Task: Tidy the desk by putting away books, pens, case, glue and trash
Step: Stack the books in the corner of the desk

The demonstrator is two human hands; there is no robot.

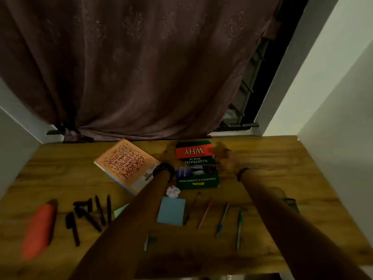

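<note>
At the lower left of the wooden desk [272, 158] we see an orange-red pencil case [38, 227], blurred and lying lengthwise. Just to its right is a loose cluster of black pens [88, 215]. Next comes the corner of a pale green note [120, 210], which shows from under the left forearm. Above it, toward the back of the desk, an orange book [127, 164] lies flat and askew, with its near corner under that forearm. Low in the middle we find a small grey object [148, 242], too blurred for us to name. The left hand [171, 156], with a dark watch [163, 169] at its wrist, sits at the left edge of the green book [196, 164]. That book lies flat at the back centre of the desk, its red title band toward the curtain [141, 67]. Below this hand lie a crumpled white paper ball [173, 191] and, just beneath it, a blue sticky pad [171, 211]. The right hand [224, 156] is at the book's right edge, beside the red band. Both hands are smeared by motion, and we cannot tell whether their fingers clasp the book or only touch it. In the lower right four pens lie apart in a row: a dark pen [191, 207], a red pen [204, 214], a blue pen [223, 219] and a green pen [239, 227].
</note>
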